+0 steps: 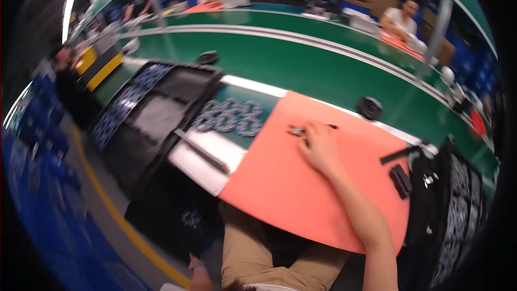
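Observation:
My right hand reaches across the orange mat, and its fingertips pinch a small dark hand tool that lies near the mat's far edge. A thin dark piece pokes out just beyond the fingers. My left hand hangs low beside my thigh, off the table at the bottom of the view, with a band on the wrist. It is blurred and its fingers are hard to make out. A heap of small grey metal parts lies left of the mat.
Black trays stand at the left, and another black tray with patterned parts stands at the right. Small black blocks and a black round object lie near the mat. A green conveyor runs behind, with other people seated beyond it.

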Motion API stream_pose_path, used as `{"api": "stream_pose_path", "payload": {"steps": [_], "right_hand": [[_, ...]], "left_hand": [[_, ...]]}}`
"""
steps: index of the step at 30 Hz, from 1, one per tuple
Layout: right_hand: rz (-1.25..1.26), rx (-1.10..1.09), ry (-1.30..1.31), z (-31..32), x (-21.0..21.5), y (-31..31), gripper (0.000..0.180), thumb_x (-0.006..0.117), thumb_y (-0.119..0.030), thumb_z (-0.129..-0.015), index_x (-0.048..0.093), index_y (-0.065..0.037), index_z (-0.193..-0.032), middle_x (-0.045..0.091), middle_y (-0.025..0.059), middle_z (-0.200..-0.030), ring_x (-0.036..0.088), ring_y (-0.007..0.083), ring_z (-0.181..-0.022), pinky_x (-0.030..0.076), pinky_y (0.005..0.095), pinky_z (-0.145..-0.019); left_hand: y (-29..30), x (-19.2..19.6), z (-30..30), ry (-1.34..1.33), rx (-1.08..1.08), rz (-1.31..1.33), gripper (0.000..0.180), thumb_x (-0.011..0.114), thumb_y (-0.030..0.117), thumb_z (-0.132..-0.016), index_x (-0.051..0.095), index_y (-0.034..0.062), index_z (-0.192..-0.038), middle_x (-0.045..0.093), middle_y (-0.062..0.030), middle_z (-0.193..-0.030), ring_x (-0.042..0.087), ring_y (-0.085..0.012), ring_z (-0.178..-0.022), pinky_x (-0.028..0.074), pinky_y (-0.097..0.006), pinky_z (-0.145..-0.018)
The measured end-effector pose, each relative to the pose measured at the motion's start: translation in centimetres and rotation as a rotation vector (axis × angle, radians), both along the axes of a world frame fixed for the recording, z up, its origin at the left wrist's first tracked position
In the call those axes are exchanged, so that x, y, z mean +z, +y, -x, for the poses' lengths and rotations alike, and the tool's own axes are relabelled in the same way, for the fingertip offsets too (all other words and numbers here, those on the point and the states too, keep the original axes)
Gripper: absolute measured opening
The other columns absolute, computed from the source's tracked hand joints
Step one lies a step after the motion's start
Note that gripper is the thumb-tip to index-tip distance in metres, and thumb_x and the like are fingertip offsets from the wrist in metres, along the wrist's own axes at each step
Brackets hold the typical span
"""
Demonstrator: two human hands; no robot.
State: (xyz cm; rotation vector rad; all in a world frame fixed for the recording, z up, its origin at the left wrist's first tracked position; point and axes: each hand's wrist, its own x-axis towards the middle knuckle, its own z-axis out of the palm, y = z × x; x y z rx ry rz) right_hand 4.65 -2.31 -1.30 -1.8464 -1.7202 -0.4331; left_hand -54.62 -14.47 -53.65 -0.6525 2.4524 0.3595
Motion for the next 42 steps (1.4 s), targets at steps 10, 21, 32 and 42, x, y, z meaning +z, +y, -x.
{"api": "stream_pose_path", "payload": {"steps": [10,21,32,42], "right_hand": [[0.078,-0.042,0.014,-1.5,-0.9,-0.8,0.039,0.060,-0.023,-0.083,0.056,-0.001,-0.115,0.056,0.0142,-0.119,0.051,0.0302,-0.113,0.034,0.0448,-0.100],[0.138,-0.051,0.011,-1.2,-0.7,-0.6,0.039,0.059,-0.022,-0.086,0.053,-0.002,-0.120,0.055,0.0102,-0.124,0.049,0.0250,-0.118,0.033,0.0408,-0.100],[0.131,0.037,0.085,1.3,0.9,0.6,0.038,0.058,-0.022,-0.087,0.054,-0.001,-0.119,0.055,0.0097,-0.124,0.049,0.0255,-0.118,0.034,0.0395,-0.100],[0.156,-0.049,0.055,-0.3,0.4,-1.1,0.039,0.058,-0.023,-0.086,0.055,-0.001,-0.118,0.054,0.0123,-0.124,0.047,0.0282,-0.120,0.033,0.0407,-0.102]], "left_hand": [[0.0,9.6,-2.6,-0.055,0.054,-0.584,0.079,0.084,0.049,-0.063,0.059,-0.0062,-0.114,0.057,-0.0181,-0.125,0.058,-0.0265,-0.108,0.048,-0.042,-0.094],[-0.7,12.5,-1.6,0.034,0.235,-0.723,0.046,0.073,0.017,-0.073,0.059,-0.0016,-0.113,0.060,-0.0136,-0.116,0.058,-0.0285,-0.099,0.047,-0.039,-0.087],[-4.7,7.2,8.4,0.123,0.205,-0.911,0.058,0.067,0.018,-0.070,0.050,-0.0080,-0.119,0.051,-0.0183,-0.125,0.052,-0.0325,-0.109,0.045,-0.047,-0.089],[-2.8,11.0,3.5,-0.237,0.039,-0.926,0.034,0.063,0.019,-0.075,0.054,0.0112,-0.107,0.051,-0.0116,-0.115,0.051,-0.0285,-0.100,0.047,-0.041,-0.075]]}}
